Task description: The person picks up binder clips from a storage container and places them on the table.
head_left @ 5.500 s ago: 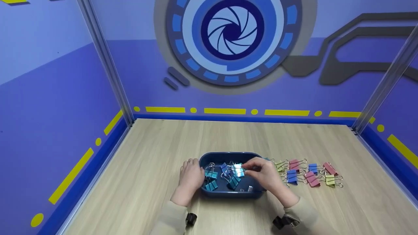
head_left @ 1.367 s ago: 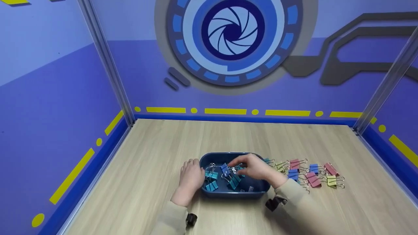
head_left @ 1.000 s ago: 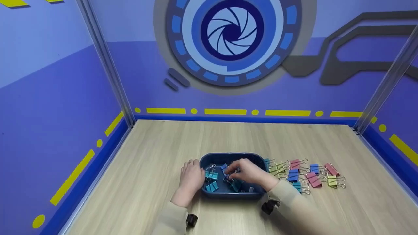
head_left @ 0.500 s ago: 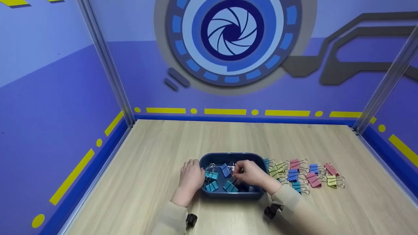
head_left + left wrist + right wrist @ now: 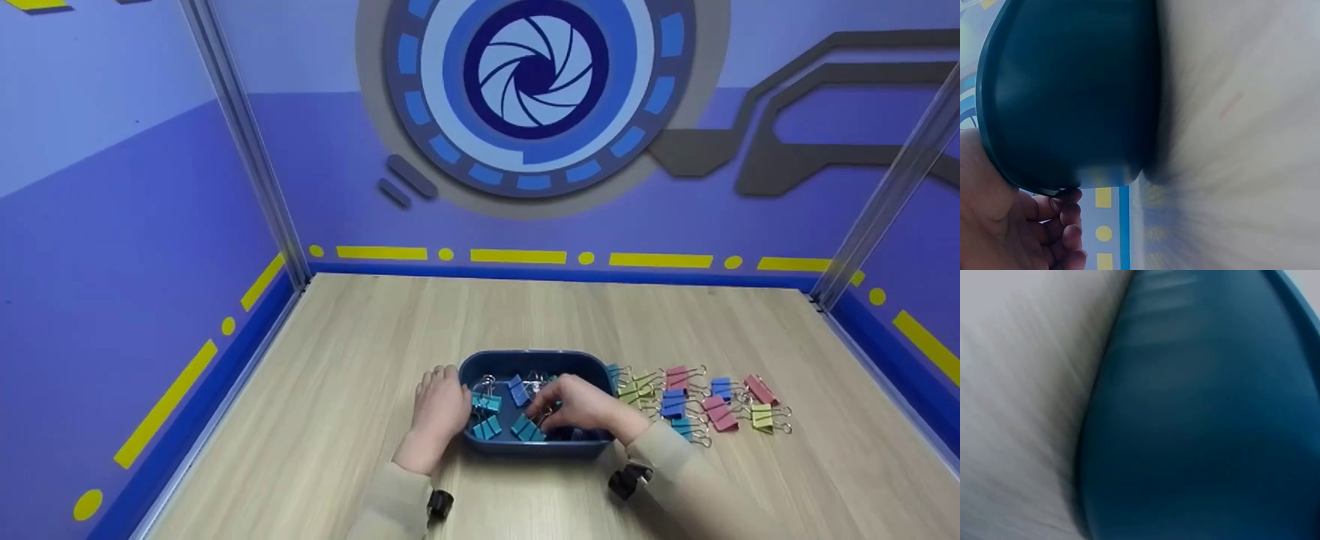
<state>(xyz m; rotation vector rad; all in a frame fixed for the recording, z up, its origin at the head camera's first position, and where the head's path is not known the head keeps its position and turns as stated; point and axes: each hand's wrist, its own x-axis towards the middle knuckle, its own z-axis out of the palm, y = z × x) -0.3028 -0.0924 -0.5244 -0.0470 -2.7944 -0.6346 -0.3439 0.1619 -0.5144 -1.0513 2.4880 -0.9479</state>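
In the head view, a dark blue bin (image 5: 540, 448) stands on the table with several binder clips inside. My left hand (image 5: 442, 405) holds the bin's left end, its fingers outside the wall; the left wrist view shows the fingers (image 5: 1071, 236) bent beside the rim. My right hand (image 5: 581, 405) reaches into the bin from the right. Its thumb and finger pinch a teal binder clip (image 5: 527, 428) near the wire handles. Close by lies a blue binder clip (image 5: 517, 391); two teal clips (image 5: 486, 427) sit at the bin's left end. The right wrist view shows only the bin's outer wall (image 5: 1196, 416).
Right of the bin, several binder clips lie on the wooden table (image 5: 375, 330), among them a pink clip (image 5: 721, 414), a blue clip (image 5: 673, 403) and a yellow clip (image 5: 762, 416). Printed blue panels (image 5: 562, 225) enclose the table at the back and sides.
My right hand has worked among the clips in the bin and dropped toward its front. The teal clip at its fingers has shifted slightly left and forward. My left hand has stayed put.
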